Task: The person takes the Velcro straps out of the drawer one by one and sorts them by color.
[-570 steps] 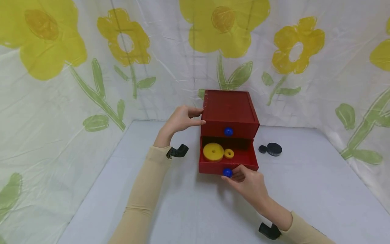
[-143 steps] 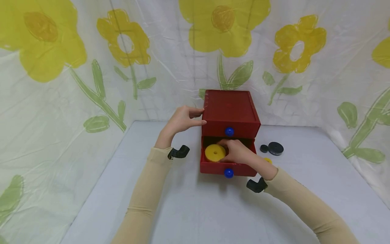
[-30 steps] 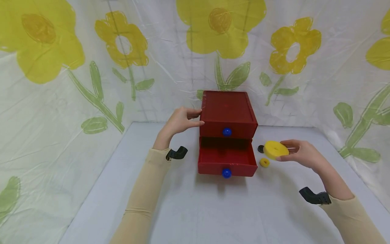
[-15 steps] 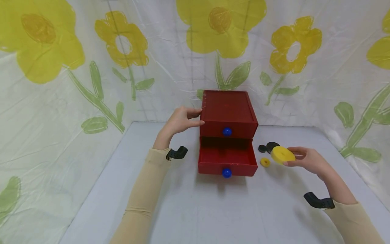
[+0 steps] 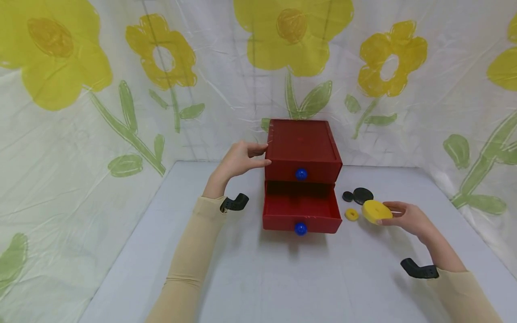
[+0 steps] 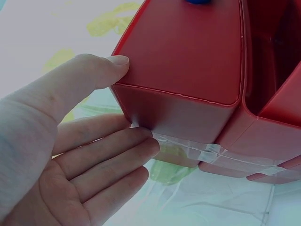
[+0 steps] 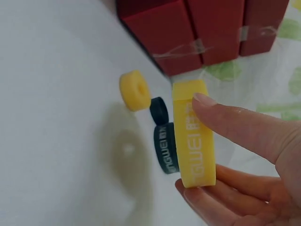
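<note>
Thumb and fingers of the right hand (image 5: 409, 220) pinch a large yellow disc (image 5: 376, 211) by its rim, the thumb pressed over the white lettering there. The disc sits at that hand's fingertips, on the side toward the left hand but well apart from it, and it's up off the table (image 5: 258, 287).

The left hand (image 5: 238, 159) is spread wide, fingers nearly straight, with its thumb on the front corner of a red cabinet (image 5: 303, 141) and its index fingertip at the side wall. Whether its other fingers touch, I can't tell.

The cabinet stands between the two hands, right beside the left one. Its upper drawer, with a blue knob (image 5: 301, 174), is pushed in at the level of the left thumb; the lower drawer (image 5: 302, 206) juts out toward the person, lower than the left hand, with another blue knob (image 5: 300, 229) on it.

Between the lower drawer and the right hand's disc lies a small yellow disc (image 5: 351, 214). A small black disc (image 5: 348, 196) and a large black disc (image 5: 363, 196) rest side by side just past the right hand's fingertips, farther from the person. Behind both hands hangs a white sheet (image 5: 226, 134) with yellow flowers.
</note>
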`<state>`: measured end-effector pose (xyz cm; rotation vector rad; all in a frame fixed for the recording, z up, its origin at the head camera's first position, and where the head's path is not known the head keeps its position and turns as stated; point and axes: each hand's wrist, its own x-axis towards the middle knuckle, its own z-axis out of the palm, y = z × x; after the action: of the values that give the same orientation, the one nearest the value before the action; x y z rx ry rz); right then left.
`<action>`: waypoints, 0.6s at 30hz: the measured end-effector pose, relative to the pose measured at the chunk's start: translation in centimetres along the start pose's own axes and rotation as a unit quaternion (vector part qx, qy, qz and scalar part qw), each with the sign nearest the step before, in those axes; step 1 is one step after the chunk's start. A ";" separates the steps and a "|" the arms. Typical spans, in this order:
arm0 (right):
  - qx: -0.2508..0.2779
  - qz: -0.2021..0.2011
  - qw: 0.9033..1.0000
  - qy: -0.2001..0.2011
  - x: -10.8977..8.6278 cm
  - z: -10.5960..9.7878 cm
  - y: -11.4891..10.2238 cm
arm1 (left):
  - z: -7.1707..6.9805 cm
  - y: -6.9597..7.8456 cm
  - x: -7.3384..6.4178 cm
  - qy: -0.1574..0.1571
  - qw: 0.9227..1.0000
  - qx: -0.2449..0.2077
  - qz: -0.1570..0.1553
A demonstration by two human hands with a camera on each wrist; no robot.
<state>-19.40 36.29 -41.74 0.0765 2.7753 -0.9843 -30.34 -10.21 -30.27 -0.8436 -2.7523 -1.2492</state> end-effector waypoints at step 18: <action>0.010 0.036 0.999 -0.002 1.4 1.5 1.2 | 0.2 -0.3 0.1 0.007 1.000 0.004 0.005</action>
<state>-20.41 36.27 -43.88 0.1760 2.7386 -0.9921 -30.58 -10.21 -30.56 -0.8436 -2.7379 -1.2374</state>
